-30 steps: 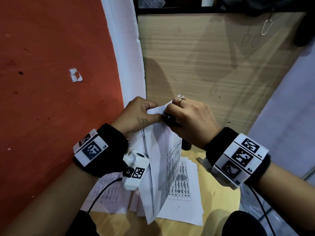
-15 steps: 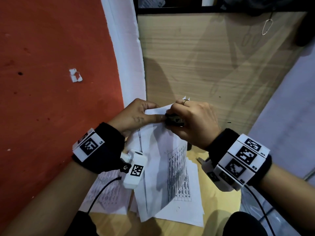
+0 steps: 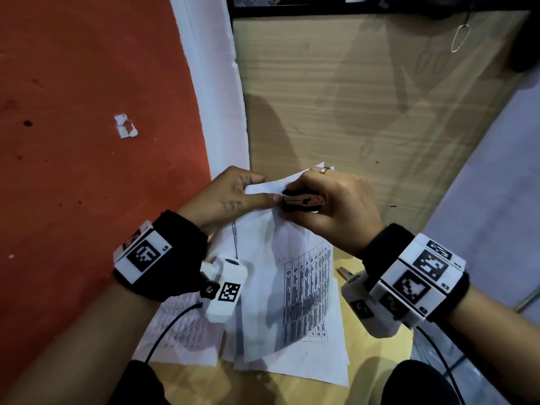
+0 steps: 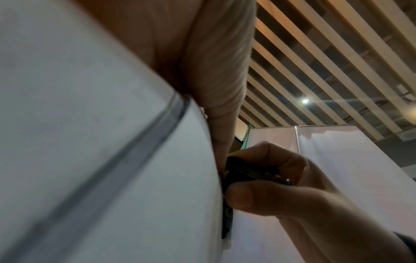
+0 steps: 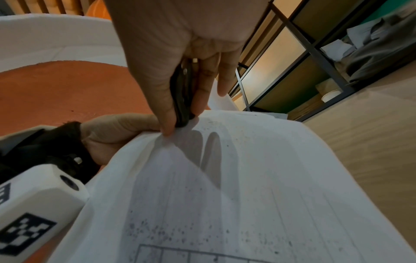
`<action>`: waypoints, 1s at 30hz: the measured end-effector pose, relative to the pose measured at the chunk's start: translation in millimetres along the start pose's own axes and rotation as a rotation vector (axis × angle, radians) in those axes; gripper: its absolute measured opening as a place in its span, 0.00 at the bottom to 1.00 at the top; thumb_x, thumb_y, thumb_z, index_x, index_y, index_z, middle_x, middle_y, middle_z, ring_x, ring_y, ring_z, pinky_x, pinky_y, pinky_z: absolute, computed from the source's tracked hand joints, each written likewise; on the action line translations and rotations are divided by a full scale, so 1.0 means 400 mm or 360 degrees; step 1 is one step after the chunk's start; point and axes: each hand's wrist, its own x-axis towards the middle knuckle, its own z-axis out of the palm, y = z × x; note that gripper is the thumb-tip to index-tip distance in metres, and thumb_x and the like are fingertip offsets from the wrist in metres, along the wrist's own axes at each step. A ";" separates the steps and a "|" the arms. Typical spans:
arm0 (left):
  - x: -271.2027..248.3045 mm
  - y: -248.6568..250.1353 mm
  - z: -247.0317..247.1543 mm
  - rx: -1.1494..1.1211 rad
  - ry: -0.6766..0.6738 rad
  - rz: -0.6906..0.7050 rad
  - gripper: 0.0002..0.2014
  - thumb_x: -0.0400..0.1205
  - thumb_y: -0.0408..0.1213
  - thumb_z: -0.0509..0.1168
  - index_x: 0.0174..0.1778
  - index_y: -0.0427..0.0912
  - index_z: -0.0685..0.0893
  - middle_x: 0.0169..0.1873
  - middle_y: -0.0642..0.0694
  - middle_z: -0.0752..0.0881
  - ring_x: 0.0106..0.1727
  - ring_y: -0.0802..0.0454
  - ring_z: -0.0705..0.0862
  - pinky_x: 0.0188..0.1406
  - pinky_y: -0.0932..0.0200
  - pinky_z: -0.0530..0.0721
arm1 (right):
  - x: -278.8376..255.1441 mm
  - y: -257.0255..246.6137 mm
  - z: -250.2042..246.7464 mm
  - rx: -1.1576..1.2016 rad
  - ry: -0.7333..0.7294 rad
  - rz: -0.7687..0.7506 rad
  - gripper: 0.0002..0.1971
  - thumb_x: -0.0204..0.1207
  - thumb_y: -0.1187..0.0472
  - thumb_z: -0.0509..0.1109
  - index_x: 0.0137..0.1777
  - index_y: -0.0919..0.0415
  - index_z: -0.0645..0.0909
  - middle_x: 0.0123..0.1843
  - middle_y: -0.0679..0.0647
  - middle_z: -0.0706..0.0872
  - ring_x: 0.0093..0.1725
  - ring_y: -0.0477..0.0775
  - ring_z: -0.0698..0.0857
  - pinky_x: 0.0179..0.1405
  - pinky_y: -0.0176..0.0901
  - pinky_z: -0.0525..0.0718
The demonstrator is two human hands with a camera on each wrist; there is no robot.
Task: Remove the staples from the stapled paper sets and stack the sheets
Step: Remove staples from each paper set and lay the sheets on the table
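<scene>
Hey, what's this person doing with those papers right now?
A person is pulling a staple from a paper set. The left hand pinches the top corner of the stapled sheets, held up above the desk. The right hand grips a small black staple remover, its tip against that corner. More printed sheets lie on the wooden desk below. The staple itself is hidden.
</scene>
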 end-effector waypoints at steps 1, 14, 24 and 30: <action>-0.001 0.000 0.001 0.0045 0.0017 0.0015 0.02 0.73 0.30 0.72 0.38 0.40 0.89 0.31 0.47 0.89 0.32 0.56 0.86 0.32 0.66 0.82 | 0.001 -0.001 0.000 0.0039 -0.0001 0.0039 0.13 0.60 0.49 0.76 0.41 0.55 0.85 0.35 0.48 0.86 0.35 0.57 0.85 0.28 0.53 0.82; 0.030 -0.080 -0.004 0.0794 0.0504 0.0344 0.17 0.67 0.56 0.63 0.34 0.45 0.85 0.30 0.32 0.86 0.34 0.36 0.85 0.37 0.40 0.83 | -0.005 0.011 0.011 0.0190 0.0115 0.0308 0.14 0.57 0.51 0.79 0.40 0.56 0.86 0.39 0.49 0.90 0.41 0.54 0.88 0.37 0.54 0.84; 0.056 -0.125 -0.042 0.0723 0.0386 0.0295 0.09 0.64 0.60 0.69 0.32 0.61 0.86 0.28 0.46 0.86 0.30 0.48 0.80 0.34 0.54 0.79 | -0.075 0.080 0.058 -0.0414 -0.0475 0.0574 0.16 0.68 0.52 0.75 0.54 0.56 0.84 0.50 0.54 0.88 0.51 0.61 0.85 0.43 0.46 0.77; 0.076 -0.145 -0.056 0.0712 0.0183 0.0161 0.05 0.66 0.54 0.73 0.31 0.60 0.87 0.26 0.62 0.86 0.30 0.67 0.81 0.36 0.61 0.78 | -0.114 0.117 0.106 -0.0721 -0.0854 0.0529 0.17 0.73 0.52 0.68 0.60 0.55 0.78 0.56 0.52 0.83 0.58 0.59 0.79 0.37 0.42 0.66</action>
